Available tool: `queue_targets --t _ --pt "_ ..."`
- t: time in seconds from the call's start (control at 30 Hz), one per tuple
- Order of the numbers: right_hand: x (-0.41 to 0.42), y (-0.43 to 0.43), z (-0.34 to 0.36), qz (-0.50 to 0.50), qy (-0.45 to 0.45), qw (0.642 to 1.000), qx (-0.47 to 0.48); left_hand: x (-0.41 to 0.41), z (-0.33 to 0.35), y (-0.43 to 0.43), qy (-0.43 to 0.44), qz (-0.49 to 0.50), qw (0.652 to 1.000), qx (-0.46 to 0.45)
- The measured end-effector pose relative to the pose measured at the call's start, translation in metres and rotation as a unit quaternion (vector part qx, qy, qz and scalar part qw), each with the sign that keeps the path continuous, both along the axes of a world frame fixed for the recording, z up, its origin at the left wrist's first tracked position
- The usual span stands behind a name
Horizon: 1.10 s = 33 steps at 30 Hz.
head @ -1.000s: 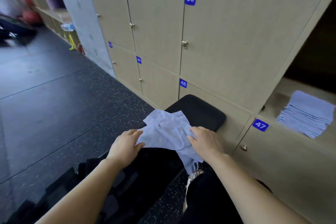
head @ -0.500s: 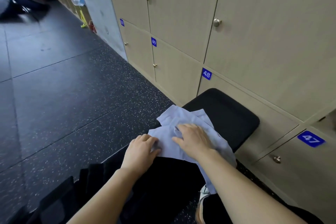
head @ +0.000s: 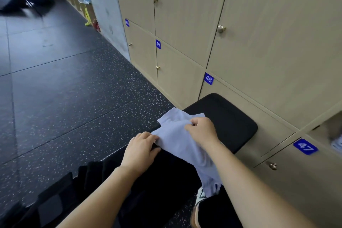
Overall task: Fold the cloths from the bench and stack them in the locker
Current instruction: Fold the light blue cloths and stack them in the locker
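Observation:
A pale blue cloth [head: 177, 139] lies crumpled on the black padded bench [head: 227, 120], one end hanging off the near right side. My right hand [head: 201, 129] pinches a fold near the cloth's top. My left hand [head: 141, 149] grips the cloth's left edge at the bench's side. The open locker [head: 333, 129] shows at the far right edge, with a blurred bit of the stacked cloths [head: 336, 143] inside.
Beige lockers numbered 47 [head: 305, 146], 48 [head: 208, 78], 49 and 50 line the wall behind the bench. Dark speckled floor [head: 64, 98] spreads to the left. My dark-clothed legs are at the bottom of the view.
The view has swung left and down, so the open locker has slid to the edge. My right hand moved up the cloth and now pinches it; my left hand stays at the left edge.

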State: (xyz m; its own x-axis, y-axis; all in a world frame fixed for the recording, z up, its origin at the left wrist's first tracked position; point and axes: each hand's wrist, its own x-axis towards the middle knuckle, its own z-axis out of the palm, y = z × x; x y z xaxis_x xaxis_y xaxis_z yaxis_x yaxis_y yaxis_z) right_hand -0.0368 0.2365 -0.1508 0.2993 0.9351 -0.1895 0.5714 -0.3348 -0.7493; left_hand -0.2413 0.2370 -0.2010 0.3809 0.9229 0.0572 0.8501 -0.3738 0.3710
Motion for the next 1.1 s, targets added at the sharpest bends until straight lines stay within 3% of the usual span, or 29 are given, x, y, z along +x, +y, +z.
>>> queue_targets --t 0.17,0.27,0.33,0.47,0.53,0.63,0.73,0.97,1.1 --pt "0.018 -0.025 0.049 -0.043 0.147 0.985 0.077 0.016 0.032 -0.014 -0.034 0.024 0.999 -0.019" --pt "0.026 -0.040 0.071 -0.053 0.183 0.975 0.114 0.033 0.054 -0.024 -0.127 0.027 0.988 -0.086" --pt "0.031 -0.051 0.085 -0.068 0.208 0.966 0.138 0.047 0.072 -0.028 -0.232 0.032 0.957 -0.169" --pt "0.041 -0.075 0.108 -0.090 0.274 0.941 0.175 0.073 0.119 -0.042 -0.456 0.069 0.843 -0.278" --pt "0.046 -0.086 0.118 -0.094 0.290 0.934 0.185 0.081 0.136 -0.047 -0.514 0.072 0.809 -0.277" --pt "0.054 -0.098 0.134 -0.114 0.281 0.928 0.218 0.091 0.164 -0.054 -0.566 0.068 0.785 -0.243" --pt "0.059 -0.107 0.153 -0.146 0.271 0.909 0.280 0.096 0.192 -0.062 -0.594 0.076 0.783 -0.166" --pt "0.063 -0.125 0.198 -0.117 0.250 0.894 0.353 0.098 0.241 -0.073 -0.546 0.036 0.836 -0.046" --pt "0.065 -0.132 0.217 -0.110 0.250 0.889 0.366 0.100 0.259 -0.071 -0.556 0.000 0.829 -0.051"
